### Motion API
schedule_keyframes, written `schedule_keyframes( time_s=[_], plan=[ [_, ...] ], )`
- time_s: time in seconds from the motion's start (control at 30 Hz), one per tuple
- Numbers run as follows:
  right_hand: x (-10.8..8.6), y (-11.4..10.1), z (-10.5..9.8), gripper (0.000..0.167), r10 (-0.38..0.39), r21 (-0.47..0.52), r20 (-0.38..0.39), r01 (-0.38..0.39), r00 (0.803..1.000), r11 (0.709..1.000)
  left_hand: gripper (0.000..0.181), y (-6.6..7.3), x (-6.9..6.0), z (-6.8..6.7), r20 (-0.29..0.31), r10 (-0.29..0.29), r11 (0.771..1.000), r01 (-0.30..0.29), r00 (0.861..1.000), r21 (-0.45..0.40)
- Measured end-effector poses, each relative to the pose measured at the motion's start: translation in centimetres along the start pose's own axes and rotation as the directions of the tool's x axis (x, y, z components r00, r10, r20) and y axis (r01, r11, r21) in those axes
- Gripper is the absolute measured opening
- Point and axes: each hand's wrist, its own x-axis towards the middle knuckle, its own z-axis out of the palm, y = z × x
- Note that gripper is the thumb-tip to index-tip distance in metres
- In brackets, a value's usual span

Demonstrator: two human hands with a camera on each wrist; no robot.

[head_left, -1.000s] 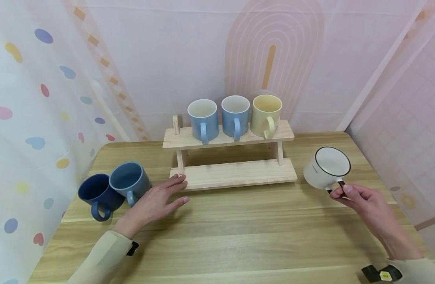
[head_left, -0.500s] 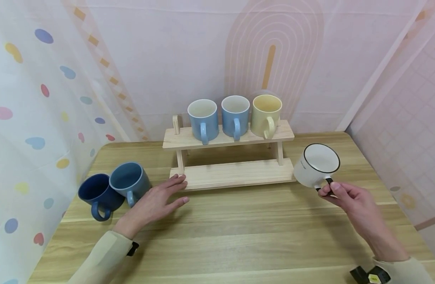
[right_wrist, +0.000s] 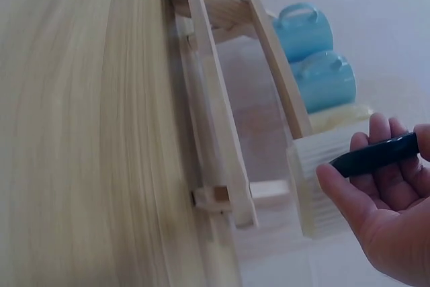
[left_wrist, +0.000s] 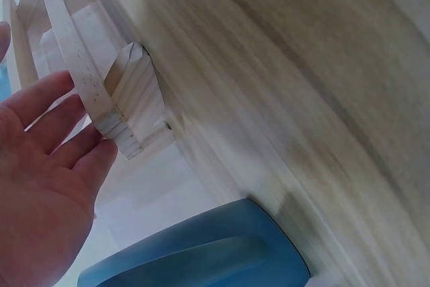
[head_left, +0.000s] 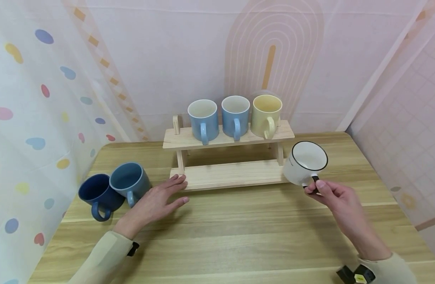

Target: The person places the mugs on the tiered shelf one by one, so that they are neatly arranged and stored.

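Observation:
A white mug (head_left: pixel 299 170) with a black rim and a black handle is held up by my right hand (head_left: pixel 339 201), whose thumb and fingers pinch the handle. It hangs at the right end of the two-tier wooden rack (head_left: pixel 235 174), overlapping the lower shelf's corner in the head view. My left hand (head_left: pixel 155 203) rests its fingertips on the left end of that lower shelf, fingers extended; the left wrist view shows them against the board's edge. On the upper shelf stand two light blue mugs (head_left: pixel 204 122) and a yellow mug (head_left: pixel 265 118), handles facing me.
At the left of the table (head_left: pixel 217 240), a dark blue mug (head_left: pixel 103 195) and a teal-blue mug (head_left: pixel 133 181) stand side by side, close to my left forearm. Patterned curtains (head_left: pixel 189 47) hang behind the table and along its sides.
My right hand has carried the white mug leftward and slightly away from me, up to the rack's right end. My left hand and the other mugs have stayed in place.

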Motion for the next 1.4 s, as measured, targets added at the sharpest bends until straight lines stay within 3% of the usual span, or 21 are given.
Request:
schedule_keyframes(
  time_s=[0.37,1.4],
  plan=[
    [0.7,0.1,2.6,0.028,-0.001,0.018,0.006,0.001,1.0,1.0,0.062,-0.1,-0.1,0.2,-0.013,0.012,1.0,-0.013,1.0,-0.01],
    [2.6,1.7,8.7,0.032,0.071,-0.107,0.072,-0.064,0.995,0.992,0.063,0.0,0.0,0.1,-0.009,0.01,1.0,-0.01,1.0,-0.029]
  ],
)
